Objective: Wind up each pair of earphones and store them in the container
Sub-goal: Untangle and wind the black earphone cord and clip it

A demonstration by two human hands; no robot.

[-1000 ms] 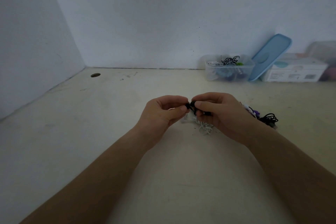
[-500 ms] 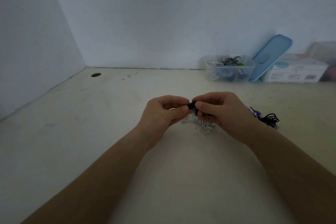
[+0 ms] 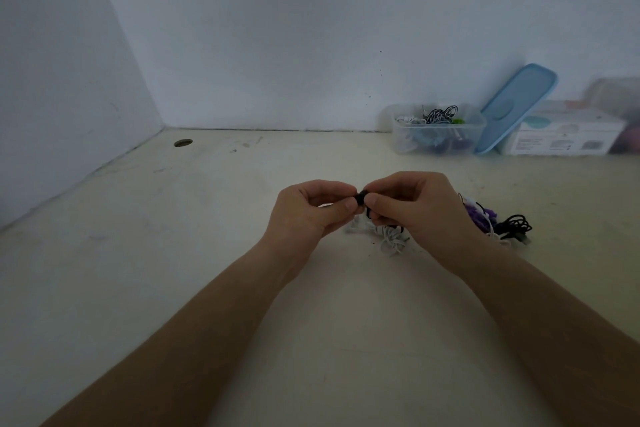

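Left hand (image 3: pixel 311 211) and right hand (image 3: pixel 415 215) meet above the worktop (image 3: pixel 207 218). Thumb and forefinger of each are clamped on a small black earphone bundle (image 3: pixel 361 199) held between them. My fingers hide most of the bundle. Only a dark knot shows, and I cannot tell how far it is wound.

Loose white earphones (image 3: pixel 391 237) lie on the worktop under my right hand, partly covered. Purple earphones (image 3: pixel 479 217) and a black cable tangle (image 3: pixel 516 224) lie further right, half behind my wrist.

The clear container (image 3: pixel 436 135) stands at the back wall, right of centre. The earphones inside it are too small to count. A blue lid (image 3: pixel 516 107) leans between it and a white box (image 3: pixel 561 139). The far right edge is blurred and cut off.

Compared with half a second before, both hands keep the same grip and place, and the bundle has hardly shifted.
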